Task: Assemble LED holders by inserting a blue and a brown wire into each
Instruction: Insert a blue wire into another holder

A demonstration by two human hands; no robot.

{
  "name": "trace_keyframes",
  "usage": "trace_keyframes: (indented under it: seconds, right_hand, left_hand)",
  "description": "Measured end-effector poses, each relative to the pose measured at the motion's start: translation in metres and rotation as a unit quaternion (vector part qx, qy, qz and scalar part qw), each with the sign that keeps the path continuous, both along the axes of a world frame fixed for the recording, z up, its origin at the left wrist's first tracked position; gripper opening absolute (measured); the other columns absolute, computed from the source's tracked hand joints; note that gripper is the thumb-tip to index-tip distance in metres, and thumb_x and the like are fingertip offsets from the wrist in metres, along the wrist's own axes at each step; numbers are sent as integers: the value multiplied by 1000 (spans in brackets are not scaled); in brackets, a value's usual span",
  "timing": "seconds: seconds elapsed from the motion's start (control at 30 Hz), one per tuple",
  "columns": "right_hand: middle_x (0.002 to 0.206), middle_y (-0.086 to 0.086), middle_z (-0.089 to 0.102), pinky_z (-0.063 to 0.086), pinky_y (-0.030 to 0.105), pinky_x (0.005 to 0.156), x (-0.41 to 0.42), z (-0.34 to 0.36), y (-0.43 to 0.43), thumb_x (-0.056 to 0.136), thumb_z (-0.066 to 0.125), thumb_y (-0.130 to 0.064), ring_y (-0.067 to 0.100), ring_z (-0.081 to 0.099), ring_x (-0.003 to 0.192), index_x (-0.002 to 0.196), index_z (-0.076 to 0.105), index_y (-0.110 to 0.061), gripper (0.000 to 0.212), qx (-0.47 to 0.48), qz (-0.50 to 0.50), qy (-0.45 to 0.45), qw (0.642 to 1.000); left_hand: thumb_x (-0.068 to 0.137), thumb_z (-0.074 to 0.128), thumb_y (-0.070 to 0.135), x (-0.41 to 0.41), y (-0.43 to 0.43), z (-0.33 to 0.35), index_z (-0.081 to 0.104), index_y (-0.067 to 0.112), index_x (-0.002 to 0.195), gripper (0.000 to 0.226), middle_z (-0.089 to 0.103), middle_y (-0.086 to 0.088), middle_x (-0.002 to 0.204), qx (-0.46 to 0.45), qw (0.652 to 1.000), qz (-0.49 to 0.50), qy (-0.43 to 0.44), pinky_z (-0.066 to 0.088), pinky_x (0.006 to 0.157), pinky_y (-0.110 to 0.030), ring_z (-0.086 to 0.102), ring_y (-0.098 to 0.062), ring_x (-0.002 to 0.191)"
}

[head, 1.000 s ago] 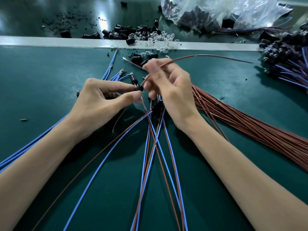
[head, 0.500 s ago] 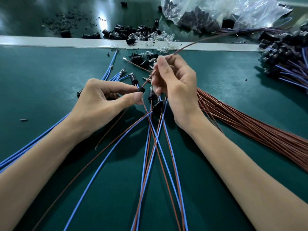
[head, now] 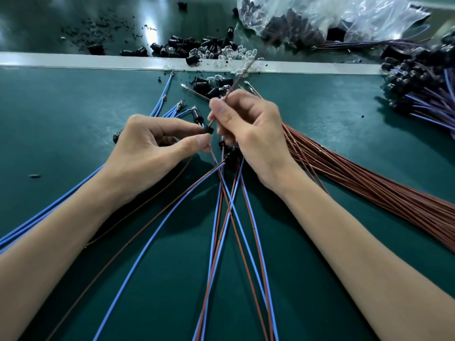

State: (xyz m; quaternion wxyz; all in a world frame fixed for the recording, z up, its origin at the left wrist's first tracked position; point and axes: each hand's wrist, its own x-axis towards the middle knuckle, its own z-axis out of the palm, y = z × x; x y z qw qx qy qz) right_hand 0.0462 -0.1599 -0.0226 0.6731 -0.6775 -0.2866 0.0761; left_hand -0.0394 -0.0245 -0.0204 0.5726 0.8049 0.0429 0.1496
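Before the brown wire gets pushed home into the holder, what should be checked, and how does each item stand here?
1. Grip on the holder: ok, the left hand pinches it between thumb and forefinger.
2. Control of the brown wire: ok, the right hand pinches it just above the holder.
3. Wire end at the opening: ok, it meets the holder's top.
4. Terminal seated: cannot tell, hidden inside.
5. Blue wire fitted: cannot tell, the thumb hides where it ends.
6. Spare brown wires: ok, bundled right of the right hand.
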Motion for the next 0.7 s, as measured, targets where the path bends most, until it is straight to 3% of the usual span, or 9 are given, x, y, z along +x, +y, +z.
trace_keyframes:
  seconds: [0.17, 0.27, 0.43, 0.7]
  right_hand:
    - [58, -4, 55, 40, 16, 50, 0, 2, -1, 93, 59, -13, 5, 49, 50, 81, 62, -8, 14, 21, 6, 33, 999]
    - [61, -2, 57, 44, 16, 51, 1, 2, -1, 97, 53, -10, 5, 51, 52, 82, 59, -10, 15, 47, -5, 50, 998]
    - [59, -6, 57, 44, 18, 50, 4, 2, 1, 100, 46, -11, 6, 53, 54, 79, 54, -11, 23, 85, -40, 76, 993]
    - [63, -3, 53, 43, 17, 49, 8, 2, -1, 99, 48, -12, 5, 50, 56, 76, 54, -13, 24, 91, -85, 48, 991]
  left_hand:
    - [73, 70, 35, 1, -1, 1, 73, 24, 86, 18, 74, 1, 85, 2, 1000, 0, -2, 48, 83, -59, 57, -24, 76]
    - [76, 68, 34, 1, -2, 0, 72, 24, 84, 15, 74, 7, 82, 1, 1000, -2, -5, 49, 82, -55, 58, -21, 76]
    - [79, 66, 33, 1, 3, -2, 72, 24, 90, 16, 75, 8, 82, -31, 999, -32, -1, 53, 79, -21, 68, -5, 80]
    - [81, 62, 30, -1, 11, 1, 72, 24, 101, 22, 74, 8, 95, -26, 990, -129, 54, 46, 80, -9, 67, -1, 91]
